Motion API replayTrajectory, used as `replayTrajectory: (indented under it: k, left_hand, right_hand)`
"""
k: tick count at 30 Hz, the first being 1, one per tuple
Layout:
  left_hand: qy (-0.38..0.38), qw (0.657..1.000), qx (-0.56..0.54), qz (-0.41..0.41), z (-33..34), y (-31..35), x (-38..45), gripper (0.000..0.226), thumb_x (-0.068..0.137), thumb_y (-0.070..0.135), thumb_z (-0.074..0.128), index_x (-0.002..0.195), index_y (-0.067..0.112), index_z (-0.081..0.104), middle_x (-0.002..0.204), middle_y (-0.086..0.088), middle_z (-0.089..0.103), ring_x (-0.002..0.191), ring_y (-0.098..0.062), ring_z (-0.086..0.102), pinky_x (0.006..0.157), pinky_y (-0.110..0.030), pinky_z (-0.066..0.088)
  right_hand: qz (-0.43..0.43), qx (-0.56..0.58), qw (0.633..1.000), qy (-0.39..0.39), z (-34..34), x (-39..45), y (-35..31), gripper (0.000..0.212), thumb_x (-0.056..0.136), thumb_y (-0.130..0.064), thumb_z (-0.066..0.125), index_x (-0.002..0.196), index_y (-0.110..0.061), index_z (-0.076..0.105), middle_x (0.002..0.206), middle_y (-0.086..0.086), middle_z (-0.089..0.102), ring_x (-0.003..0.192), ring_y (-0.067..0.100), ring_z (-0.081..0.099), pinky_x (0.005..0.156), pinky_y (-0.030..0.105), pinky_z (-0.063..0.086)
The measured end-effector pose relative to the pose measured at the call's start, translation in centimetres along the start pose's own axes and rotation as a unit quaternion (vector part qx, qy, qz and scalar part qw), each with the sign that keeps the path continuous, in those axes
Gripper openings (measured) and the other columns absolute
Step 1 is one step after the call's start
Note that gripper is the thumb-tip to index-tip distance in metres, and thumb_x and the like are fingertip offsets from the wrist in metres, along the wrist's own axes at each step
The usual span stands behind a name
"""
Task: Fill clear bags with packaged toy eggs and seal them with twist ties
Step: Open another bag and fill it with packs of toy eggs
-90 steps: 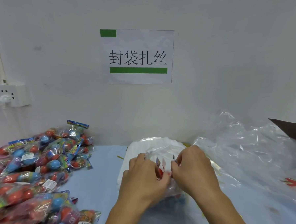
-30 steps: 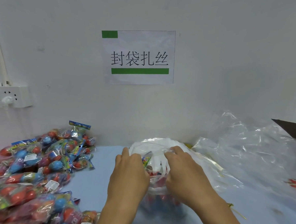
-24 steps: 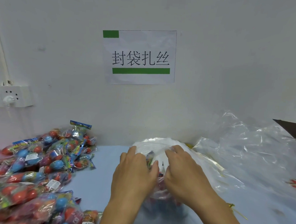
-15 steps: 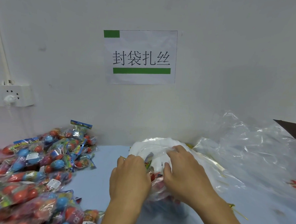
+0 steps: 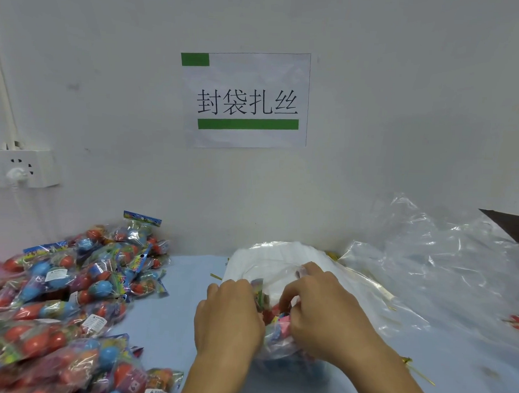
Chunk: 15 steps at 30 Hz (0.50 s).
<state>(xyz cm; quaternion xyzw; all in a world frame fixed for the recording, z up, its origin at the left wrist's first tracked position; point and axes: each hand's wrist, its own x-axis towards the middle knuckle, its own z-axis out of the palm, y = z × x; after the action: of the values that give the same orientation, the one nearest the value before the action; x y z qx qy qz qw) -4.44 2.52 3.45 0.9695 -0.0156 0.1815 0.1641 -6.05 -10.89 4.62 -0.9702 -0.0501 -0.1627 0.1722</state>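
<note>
A clear bag (image 5: 278, 338) holding packaged toy eggs sits on the blue table between my hands. My left hand (image 5: 228, 318) grips its left side with curled fingers. My right hand (image 5: 321, 313) grips the gathered plastic on the right, its fingers curled into the bag's mouth. Red and coloured packets show between the two hands; the bag's lower part is hidden by my wrists. A green-gold twist tie (image 5: 417, 371) lies on the table by my right forearm.
A large heap of packaged toy eggs (image 5: 66, 300) covers the table's left side. A stack of white flat bags (image 5: 276, 257) lies behind my hands. Crumpled clear plastic (image 5: 444, 266) fills the right. The wall with a paper sign (image 5: 245, 99) stands close behind.
Both hands have slid down and inward on the bag, bunching its plastic closer over the eggs. The egg heap and the plastic on the right have not moved.
</note>
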Motion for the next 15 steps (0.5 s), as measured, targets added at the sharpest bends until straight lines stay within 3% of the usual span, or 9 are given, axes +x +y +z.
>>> replayTrajectory:
  k: [3, 6, 9, 15]
  left_hand:
    - [0.053, 0.998, -0.028, 0.005, -0.6, 0.1, 0.0, 0.014, 0.095, 0.026, 0.054, 0.09, 0.021, 0.065, 0.092, 0.003, 0.061, 0.081, -0.016, 0.046, 0.067, -0.027, 0.037]
    - [0.067, 0.997, -0.046, 0.01, -0.9, 0.1, 0.0, 0.016, 0.095, 0.02, 0.054, 0.094, 0.024, 0.069, 0.097, 0.005, 0.064, 0.079, -0.013, 0.046, 0.065, -0.025, 0.036]
    - [0.045, 0.996, -0.082, 0.011, -1.2, 0.4, 0.0, 0.014, 0.089, 0.021, 0.058, 0.083, 0.02, 0.07, 0.088, 0.003, 0.065, 0.077, -0.016, 0.058, 0.063, -0.028, 0.046]
    - [-0.05, 0.985, -0.162, -0.002, -1.5, 0.3, 0.1, 0.013, 0.082, 0.026, 0.064, 0.074, 0.017, 0.069, 0.076, 0.006, 0.062, 0.075, -0.019, 0.067, 0.069, -0.034, 0.058]
  right_hand:
    - [-0.006, 0.001, 1.0, -0.002, -0.2, 0.0, 0.2, 0.024, 0.088, -0.02, 0.053, 0.096, -0.031, 0.074, 0.112, -0.008, 0.042, 0.104, 0.016, 0.047, 0.069, 0.026, 0.036]
    - [-0.016, -0.003, 1.0, -0.009, -0.3, 0.0, 0.4, 0.017, 0.086, -0.024, 0.067, 0.097, -0.035, 0.075, 0.108, -0.011, 0.04, 0.1, 0.014, 0.043, 0.064, 0.023, 0.031]
    - [-0.018, -0.005, 1.0, 0.002, -0.3, 0.2, 0.6, 0.016, 0.086, -0.028, 0.073, 0.097, -0.039, 0.077, 0.112, -0.012, 0.042, 0.106, 0.014, 0.046, 0.07, 0.024, 0.036]
    - [-0.011, 0.02, 0.997, 0.069, 0.1, 0.7, 0.5, 0.014, 0.093, -0.03, 0.061, 0.094, -0.035, 0.074, 0.132, -0.011, 0.044, 0.12, 0.014, 0.044, 0.083, 0.024, 0.043]
